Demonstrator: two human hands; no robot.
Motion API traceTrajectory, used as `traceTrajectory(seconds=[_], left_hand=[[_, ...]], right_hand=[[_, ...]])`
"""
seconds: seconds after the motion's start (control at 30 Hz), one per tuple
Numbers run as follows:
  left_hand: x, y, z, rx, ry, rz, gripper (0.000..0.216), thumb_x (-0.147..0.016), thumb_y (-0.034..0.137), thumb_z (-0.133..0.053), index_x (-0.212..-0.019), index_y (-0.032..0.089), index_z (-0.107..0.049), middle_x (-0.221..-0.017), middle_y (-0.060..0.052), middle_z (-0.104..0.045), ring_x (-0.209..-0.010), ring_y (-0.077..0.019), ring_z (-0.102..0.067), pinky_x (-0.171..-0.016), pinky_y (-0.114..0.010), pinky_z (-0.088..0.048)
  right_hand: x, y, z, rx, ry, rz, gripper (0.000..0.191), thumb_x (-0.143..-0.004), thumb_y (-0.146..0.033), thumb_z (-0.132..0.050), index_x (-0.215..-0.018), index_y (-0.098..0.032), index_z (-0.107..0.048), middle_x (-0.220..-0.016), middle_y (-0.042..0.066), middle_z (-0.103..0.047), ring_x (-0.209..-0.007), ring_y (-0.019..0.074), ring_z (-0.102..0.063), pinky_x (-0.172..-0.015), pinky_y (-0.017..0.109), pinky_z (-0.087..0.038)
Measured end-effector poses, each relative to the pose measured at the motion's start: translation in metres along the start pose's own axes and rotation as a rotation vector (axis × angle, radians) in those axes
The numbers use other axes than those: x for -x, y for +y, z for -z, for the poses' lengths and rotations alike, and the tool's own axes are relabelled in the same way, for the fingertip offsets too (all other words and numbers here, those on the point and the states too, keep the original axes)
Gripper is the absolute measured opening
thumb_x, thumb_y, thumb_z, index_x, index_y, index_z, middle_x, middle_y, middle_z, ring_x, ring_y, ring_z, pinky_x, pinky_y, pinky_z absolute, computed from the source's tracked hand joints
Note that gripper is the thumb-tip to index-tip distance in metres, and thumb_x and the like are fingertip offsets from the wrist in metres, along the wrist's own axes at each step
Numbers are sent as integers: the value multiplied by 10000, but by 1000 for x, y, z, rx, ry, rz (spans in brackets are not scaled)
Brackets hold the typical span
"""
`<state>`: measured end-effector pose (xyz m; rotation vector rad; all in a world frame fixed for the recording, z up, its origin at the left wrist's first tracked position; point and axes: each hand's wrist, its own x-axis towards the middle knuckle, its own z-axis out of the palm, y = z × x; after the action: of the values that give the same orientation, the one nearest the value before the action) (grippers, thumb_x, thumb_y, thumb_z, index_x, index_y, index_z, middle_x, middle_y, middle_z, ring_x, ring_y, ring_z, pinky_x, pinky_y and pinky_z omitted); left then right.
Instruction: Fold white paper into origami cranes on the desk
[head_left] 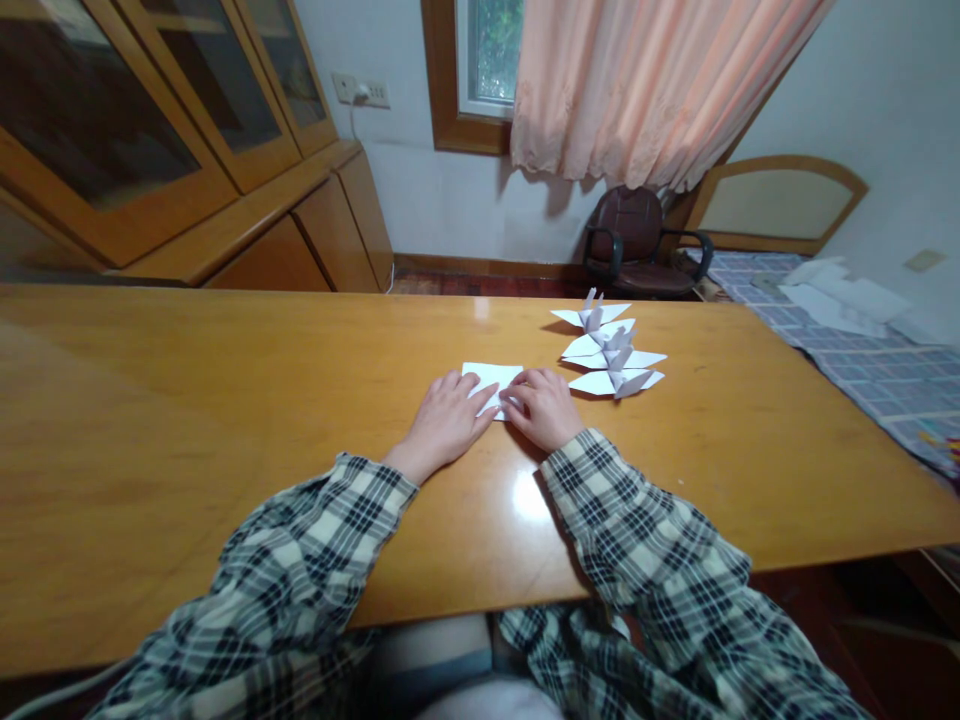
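Observation:
A small folded square of white paper (491, 372) lies on the wooden table in front of me. My left hand (448, 408) rests over its left side, fingers stretched out and the thumb pressing on the sheet. At the right side of the paper, my right hand (546, 405) is closed, with thumb and fingertips pinching the paper near its edge. Part of the sheet is hidden under both hands. Just beyond my right hand stand several folded white paper cranes (616, 360) in a close row, their wings spread.
The glossy wooden table (225, 420) reaches far to both sides. Behind it stand a glass-doored cabinet (225, 190), a dark armchair (634, 240) and a pink curtain (637, 90). A bed with a checked cover (847, 370) is at the right, white sheets (847, 295) on it.

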<state>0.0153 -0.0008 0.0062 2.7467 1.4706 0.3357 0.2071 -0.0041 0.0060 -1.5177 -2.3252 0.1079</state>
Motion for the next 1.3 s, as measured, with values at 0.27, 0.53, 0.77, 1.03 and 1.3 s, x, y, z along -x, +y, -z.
traceTrajectory(seconds=[0.27,0.53,0.77,1.03,1.3], left_hand=[[-4,-30,-7,319,54,-57,334,-982,295,-424,-1172,208,-685,-1091,-83,-635,-1049,-251,-513,-957,-433,-427],[-6,-75,-7,591,-71,-225,456,-740,48,-509,-1116,242,-678,-1244,-28,-656,-1177,-213,-528,-1082,-441,-368],[-4,-74,-2,598,-146,-202,291,-837,323,-658,-1123,270,-683,-1282,-53,-620,-1230,-240,-495,-1107,-466,-352],[-4,-72,-3,599,-151,-174,306,-835,423,-687,-1109,288,-698,-1275,-54,-607,-1228,-245,-491,-1111,-471,-347],[-3,-73,2,589,-195,-193,358,-835,347,-679,-1185,275,-654,-1330,-63,-573,-1277,-243,-456,-1133,-461,-334]], right_hand=[[-1,6,-5,-16,-33,-5,225,-944,-291,-570,-1089,-279,-741,-1143,56,-689,-1068,254,-525,-851,396,-365],[-3,7,-6,-48,-47,-23,235,-946,-268,-565,-1093,-278,-748,-1158,66,-690,-1078,247,-535,-871,394,-371],[-2,5,-4,-92,-35,-35,238,-946,-283,-551,-1063,-252,-756,-1130,74,-692,-1053,243,-551,-891,391,-386],[-2,7,-4,-112,-41,-31,247,-943,-260,-542,-1068,-240,-754,-1128,84,-688,-1047,237,-565,-902,389,-398],[-2,7,-5,-111,-34,-32,240,-932,-239,-550,-1059,-234,-754,-1132,78,-688,-1050,235,-569,-905,383,-397]])
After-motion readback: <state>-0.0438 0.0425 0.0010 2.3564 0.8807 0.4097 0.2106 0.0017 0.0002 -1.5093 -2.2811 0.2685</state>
